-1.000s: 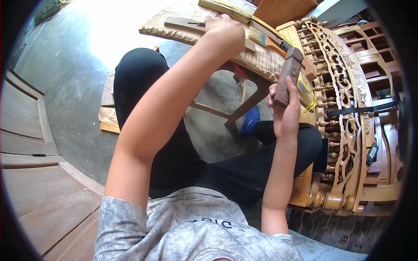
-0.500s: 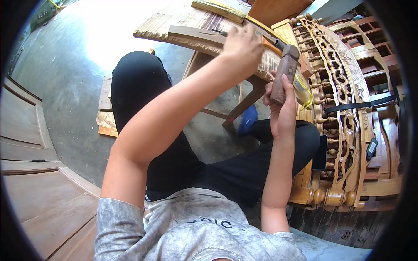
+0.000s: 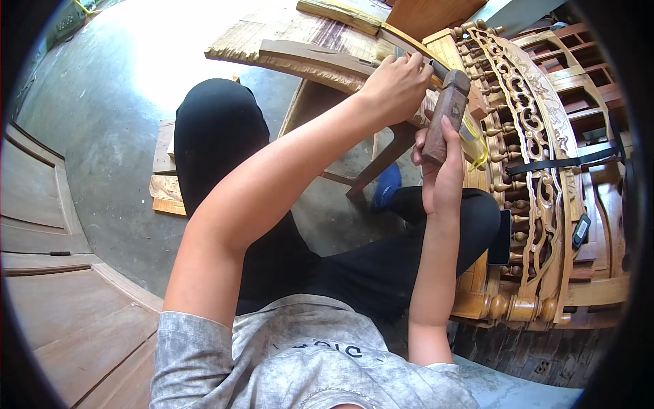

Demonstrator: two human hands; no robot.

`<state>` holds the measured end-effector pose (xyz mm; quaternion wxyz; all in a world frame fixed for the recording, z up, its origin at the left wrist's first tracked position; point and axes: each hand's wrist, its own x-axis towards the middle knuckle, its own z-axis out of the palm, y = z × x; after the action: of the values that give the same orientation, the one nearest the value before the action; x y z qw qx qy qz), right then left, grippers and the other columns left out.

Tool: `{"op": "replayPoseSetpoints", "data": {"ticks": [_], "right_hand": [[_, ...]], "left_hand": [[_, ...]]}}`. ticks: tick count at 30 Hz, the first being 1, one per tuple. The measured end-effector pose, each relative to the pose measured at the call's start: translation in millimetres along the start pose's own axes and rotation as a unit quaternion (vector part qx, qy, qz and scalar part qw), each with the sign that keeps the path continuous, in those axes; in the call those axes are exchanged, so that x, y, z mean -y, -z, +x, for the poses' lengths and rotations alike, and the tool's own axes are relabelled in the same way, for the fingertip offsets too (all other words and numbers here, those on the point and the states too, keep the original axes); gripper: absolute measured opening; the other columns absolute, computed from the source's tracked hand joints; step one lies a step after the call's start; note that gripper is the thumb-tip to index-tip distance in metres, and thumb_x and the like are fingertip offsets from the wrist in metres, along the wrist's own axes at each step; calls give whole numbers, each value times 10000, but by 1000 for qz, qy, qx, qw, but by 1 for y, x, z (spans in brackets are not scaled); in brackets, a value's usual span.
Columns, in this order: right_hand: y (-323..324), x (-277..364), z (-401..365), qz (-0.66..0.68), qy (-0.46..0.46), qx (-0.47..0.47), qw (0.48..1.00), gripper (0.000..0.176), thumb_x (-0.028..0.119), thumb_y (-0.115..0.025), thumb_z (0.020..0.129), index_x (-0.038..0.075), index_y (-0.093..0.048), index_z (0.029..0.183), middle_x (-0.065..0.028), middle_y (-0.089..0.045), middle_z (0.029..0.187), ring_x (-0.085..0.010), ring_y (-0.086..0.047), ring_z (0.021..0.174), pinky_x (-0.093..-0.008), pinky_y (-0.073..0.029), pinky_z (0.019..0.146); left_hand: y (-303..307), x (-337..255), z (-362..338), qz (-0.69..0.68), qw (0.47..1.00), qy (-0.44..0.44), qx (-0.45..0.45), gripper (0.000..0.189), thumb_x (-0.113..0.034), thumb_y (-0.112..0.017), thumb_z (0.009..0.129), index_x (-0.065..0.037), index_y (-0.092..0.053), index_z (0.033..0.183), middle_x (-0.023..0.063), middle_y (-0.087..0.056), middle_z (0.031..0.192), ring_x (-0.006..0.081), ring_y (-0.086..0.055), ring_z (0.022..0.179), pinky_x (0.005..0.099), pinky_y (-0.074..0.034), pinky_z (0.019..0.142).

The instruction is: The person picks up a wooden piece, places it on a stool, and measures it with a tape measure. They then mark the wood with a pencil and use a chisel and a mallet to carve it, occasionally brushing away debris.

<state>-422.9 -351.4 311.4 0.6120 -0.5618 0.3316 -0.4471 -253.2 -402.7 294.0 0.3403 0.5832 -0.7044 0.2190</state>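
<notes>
My right hand [image 3: 441,153] is wrapped around a dark wooden mallet [image 3: 447,112], its rounded end pointing up and away from me. My left hand [image 3: 398,85] is closed at the table's near edge, fingers pinched on a slim, chisel-like tool [image 3: 431,63]. Most of that tool is hidden by the fingers. Under and beside this hand, a curved brown wooden piece [image 3: 306,56] lies along the edge of the rough wooden tabletop [image 3: 262,31]. The mallet is held apart from the tool, to its right.
A yellow tape measure [image 3: 471,129] sits just beyond the right hand. Carved, varnished wooden railing [image 3: 524,116] stands close on my right. Wood blocks [image 3: 168,194] lie on the floor by my left knee. Wooden panels [image 3: 41,191] are at the far left.
My left hand has shifted right and slightly down along the table edge, and its fingers have drawn into a pinch. The right hand and mallet have barely moved.
</notes>
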Motion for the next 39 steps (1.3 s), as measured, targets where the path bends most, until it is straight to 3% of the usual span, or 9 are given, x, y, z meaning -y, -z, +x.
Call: {"op": "replayPoseSetpoints", "data": {"ticks": [7,10,16,22,25,34,39], "right_hand": [[0,2,-1,-3,-1,10,1000,466,400,-530,1053,5,-566,1297,-34,-588,794,-113,-526,655,-246,-416,623],[3,-1,0,20,6,23,1000,372,360,-564,1048,33,-598,1221,-35,-641,791,-98,-572,669,-246,-437,601],[1,-4,0,14,-4,29,999,290,346,-577,1044,71,-596,1135,-37,-652,791,-98,-580,675,-250,-442,604],[1,-5,0,7,3,26,1000,272,338,-574,1047,78,-590,1126,-36,-652,792,-97,-579,680,-251,-443,606],[0,-5,1,8,6,26,1000,260,328,-575,1047,81,-588,1125,-36,-652,793,-98,-580,683,-252,-444,607],[-4,-2,-2,-3,0,22,1000,238,327,-583,1042,94,-571,1087,-40,-646,790,-102,-569,676,-252,-445,612],[-4,-3,-3,-13,7,22,1000,307,345,-586,1039,63,-592,1163,-38,-641,785,-100,-564,665,-246,-440,610]], "left_hand": [[-12,11,2,-3,1000,-8,0,240,-159,-672,874,30,-659,1022,157,-652,1038,311,-678,1009,450,-557,854],[-5,11,2,-58,998,13,-18,226,-174,-641,900,29,-667,996,165,-657,1014,334,-677,976,467,-557,845],[-7,16,-2,-30,992,45,-112,254,-224,-615,922,17,-662,989,196,-673,976,381,-689,915,475,-551,831],[-1,12,0,-73,993,57,-68,262,-245,-601,959,7,-636,1022,177,-685,967,369,-706,874,470,-542,830],[-2,9,-3,-57,994,29,-85,271,-260,-605,971,-1,-623,1048,167,-690,956,357,-710,873,465,-542,812],[-6,13,-2,-54,993,51,-89,259,-263,-620,974,-21,-626,1065,167,-695,953,369,-712,849,474,-547,804],[-5,15,0,-85,990,61,-91,247,-256,-611,983,-12,-601,1022,191,-692,917,392,-712,827,484,-560,764]]}}
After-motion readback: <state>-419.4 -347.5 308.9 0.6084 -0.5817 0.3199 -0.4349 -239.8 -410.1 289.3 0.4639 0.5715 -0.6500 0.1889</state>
